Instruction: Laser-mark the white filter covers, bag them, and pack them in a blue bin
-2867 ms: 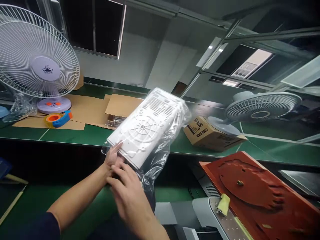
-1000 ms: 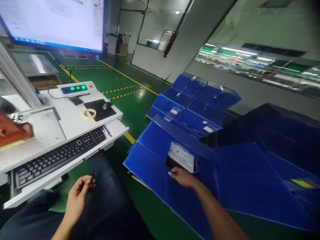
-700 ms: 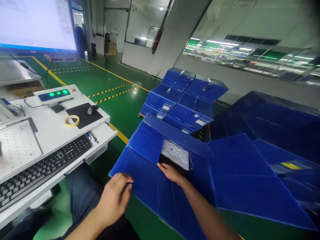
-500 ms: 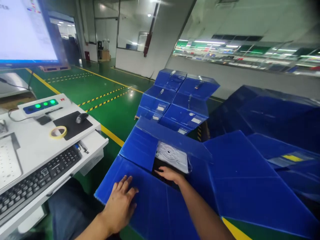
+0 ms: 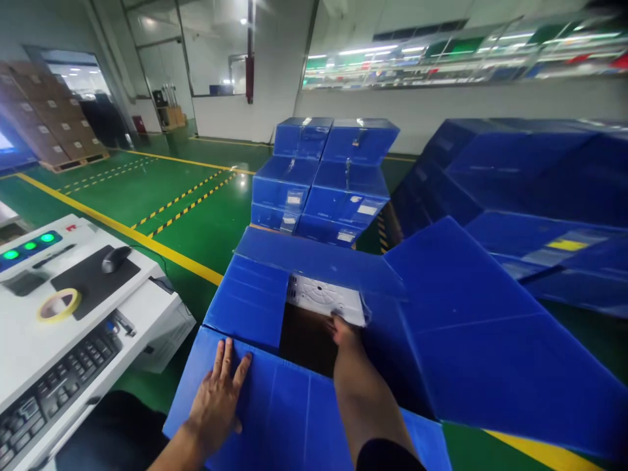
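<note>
A blue corrugated plastic box [image 5: 432,314] stands open beside me, its flaps spread out. My right hand [image 5: 345,331] reaches into the opening and grips the near edge of a white vented plastic panel in a clear bag [image 5: 326,297], which lies low inside the box. My left hand [image 5: 216,399] rests flat on the near flap [image 5: 294,418], fingers spread, holding nothing.
To the left is a white workstation [image 5: 29,340] with a keyboard [image 5: 59,383], a mouse [image 5: 116,258] on a black pad, a tape roll [image 5: 58,305] and a panel with green lights [image 5: 29,245]. Stacked blue crates [image 5: 324,180] stand behind the box; more blue boxes [image 5: 520,176] are on the right.
My view turned from the conveyor to the blue box. The bagged panel went down into the box with my right hand. My left hand came to rest flat on the near flap.
</note>
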The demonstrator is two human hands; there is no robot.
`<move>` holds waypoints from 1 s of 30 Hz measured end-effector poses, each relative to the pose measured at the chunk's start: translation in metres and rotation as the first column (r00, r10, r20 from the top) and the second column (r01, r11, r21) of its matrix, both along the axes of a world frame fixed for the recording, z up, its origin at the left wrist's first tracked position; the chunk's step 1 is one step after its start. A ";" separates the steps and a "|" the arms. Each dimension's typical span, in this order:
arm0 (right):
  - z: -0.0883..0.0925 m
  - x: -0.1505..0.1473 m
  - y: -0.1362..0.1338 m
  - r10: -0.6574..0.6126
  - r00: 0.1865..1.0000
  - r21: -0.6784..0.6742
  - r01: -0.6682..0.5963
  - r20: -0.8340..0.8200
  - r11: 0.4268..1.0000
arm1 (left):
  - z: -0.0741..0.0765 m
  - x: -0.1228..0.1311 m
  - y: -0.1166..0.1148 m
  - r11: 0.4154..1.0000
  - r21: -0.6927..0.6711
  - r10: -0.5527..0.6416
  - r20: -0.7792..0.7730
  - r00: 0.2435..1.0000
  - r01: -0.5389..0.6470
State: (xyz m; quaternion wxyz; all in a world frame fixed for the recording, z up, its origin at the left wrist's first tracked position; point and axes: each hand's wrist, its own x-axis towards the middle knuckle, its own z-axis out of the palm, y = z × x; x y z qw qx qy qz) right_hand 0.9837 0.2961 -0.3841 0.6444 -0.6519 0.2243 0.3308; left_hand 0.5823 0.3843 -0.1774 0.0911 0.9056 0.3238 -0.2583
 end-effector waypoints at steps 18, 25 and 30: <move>0.032 0.037 0.038 -0.118 0.993 0.004 0.118 -0.018 0.993 | -0.002 0.003 -0.007 0.998 0.024 -0.052 -0.039 0.998 0.053; 0.074 -0.017 0.045 -0.090 0.956 -0.104 0.124 0.280 0.987 | -0.001 0.002 -0.007 0.990 0.066 -0.124 0.003 0.992 0.124; 0.111 -0.085 0.032 -0.055 0.871 -0.167 0.155 0.488 0.974 | -0.003 0.002 -0.005 0.992 0.041 -0.117 0.016 0.993 0.116</move>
